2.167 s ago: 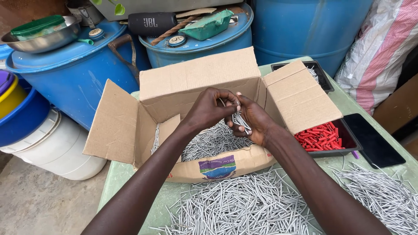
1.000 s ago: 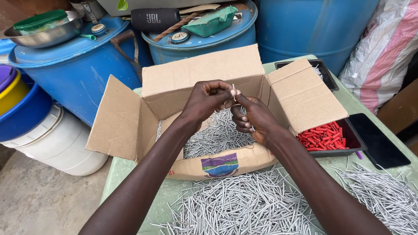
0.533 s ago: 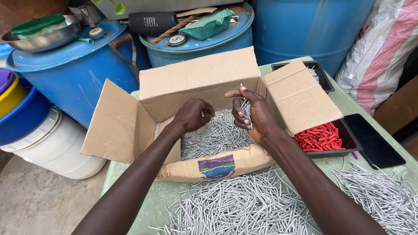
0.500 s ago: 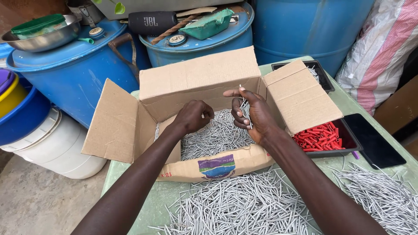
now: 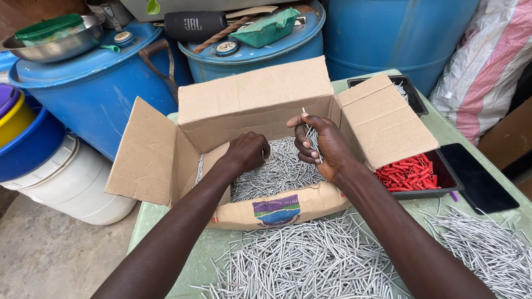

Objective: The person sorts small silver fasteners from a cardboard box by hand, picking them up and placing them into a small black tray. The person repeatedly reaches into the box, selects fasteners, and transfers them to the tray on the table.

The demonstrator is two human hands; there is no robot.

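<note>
Left hand (image 5: 247, 153) down inside the open cardboard box (image 5: 260, 105), fingers curled shut into a loose fist, knuckles up, resting on the heap of thin silver metal pins (image 5: 277, 171) that fills the box floor; whether any pins are pinched inside the fist cannot be told. Right hand (image 5: 324, 147) just to the right of it, raised a little above the heap, fingers clamped around a small bundle of pins (image 5: 312, 138) held upright, one tip poking up past the thumb toward the far wall of the box.

Box standing on a pale green table (image 5: 166, 221), all flaps folded outward, near flap pressed flat with a coloured label on it. Near the box, spread over the table top, a wide loose scatter of more silver pins (image 5: 310, 260), with a second pile (image 5: 487, 249) at the right edge. Right of the box, partly under its right flap, a black tray of red plastic sleeves (image 5: 413, 174); just beyond that, a dark phone (image 5: 479, 177) lying flat.

Far side: blue plastic drums (image 5: 94, 83), one bearing a steel bowl (image 5: 52, 47), another a black cylindrical speaker (image 5: 194, 25). Far left, a white bucket (image 5: 72, 182).
</note>
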